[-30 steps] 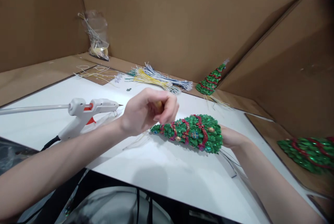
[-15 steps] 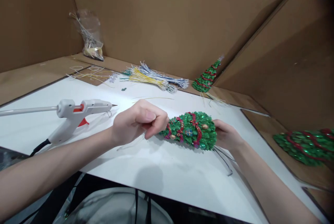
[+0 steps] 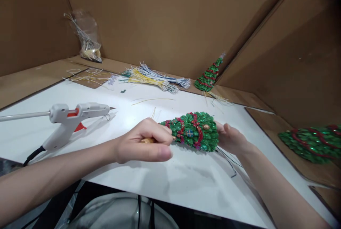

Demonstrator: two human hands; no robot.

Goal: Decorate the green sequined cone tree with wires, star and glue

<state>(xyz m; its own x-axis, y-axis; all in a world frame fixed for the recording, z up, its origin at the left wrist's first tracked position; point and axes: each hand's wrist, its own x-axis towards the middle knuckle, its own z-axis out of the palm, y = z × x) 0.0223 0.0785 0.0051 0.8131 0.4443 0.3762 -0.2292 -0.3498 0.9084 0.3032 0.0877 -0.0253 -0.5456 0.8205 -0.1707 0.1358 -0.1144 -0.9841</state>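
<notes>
A small green Christmas tree [image 3: 199, 133] with red garlands and tiny ornaments lies on its side above the white tabletop, its narrow tip toward the left. At its wide base my right hand [image 3: 230, 138] holds on, fingers partly hidden behind the tree; thin dark wires [image 3: 229, 163] trail from below. My left hand [image 3: 146, 142] is closed at the tip and covers it. A rounded tan, wood-like handle [image 3: 148, 140] shows between its fingers; the rest of that tool is hidden.
A white hot glue gun [image 3: 77, 115] lies at left. Bundles of yellow, white and blue wires [image 3: 157, 78] lie at the back. Another tree [image 3: 210, 76] leans near the cardboard wall; a third tree [image 3: 311, 143] lies at right. A clear bag [image 3: 89, 37] stands back left.
My left hand has turned and lowered, its thumb now stretched along the near side, and the tan handle has come into sight. The tree has barely moved; my right hand's thumb has lifted.
</notes>
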